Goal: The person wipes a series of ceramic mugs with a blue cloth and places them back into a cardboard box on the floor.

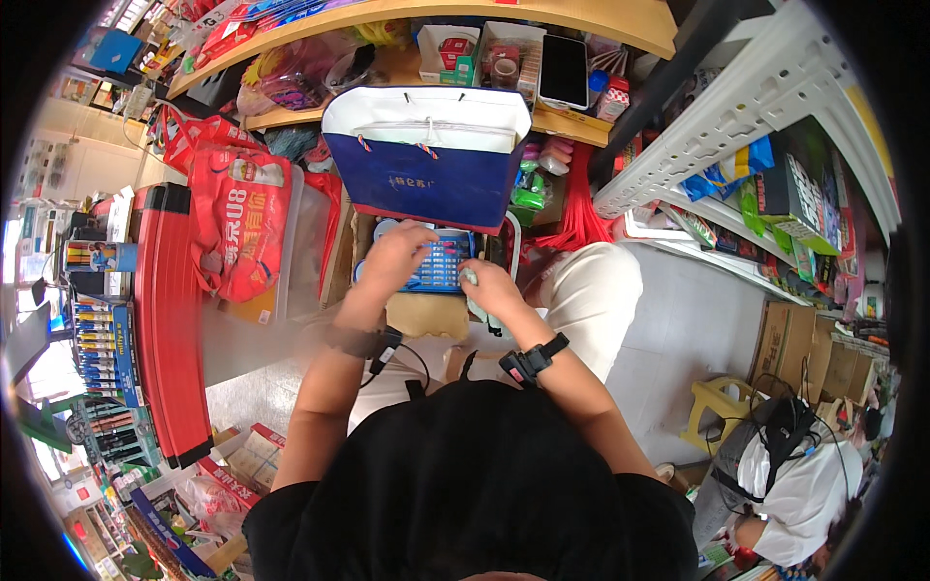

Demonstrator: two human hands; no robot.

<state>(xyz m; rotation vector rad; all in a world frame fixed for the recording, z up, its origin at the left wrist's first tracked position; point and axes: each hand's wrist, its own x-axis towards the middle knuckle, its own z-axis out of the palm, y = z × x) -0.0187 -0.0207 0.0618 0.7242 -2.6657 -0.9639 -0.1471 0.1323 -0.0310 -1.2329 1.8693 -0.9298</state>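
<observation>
A blue plastic case with rows of small pieces lies in an opened cardboard box, whose flap folds toward me. My left hand is over the case's left side, fingers bent and apart, with nothing visible in them. Whether it touches the case is unclear. Round bluish lids show partly behind that hand. At the case's right edge, my right hand grips a pale green cloth, which hangs below the fingers. Just beyond the box stands a dark blue paper gift bag with a white interior.
Red bags and a long red case flank the left. A wooden shelf with small boxes and a tablet stands ahead. White metal shelving is at right. Behind me, right, a person bends near a yellow stool.
</observation>
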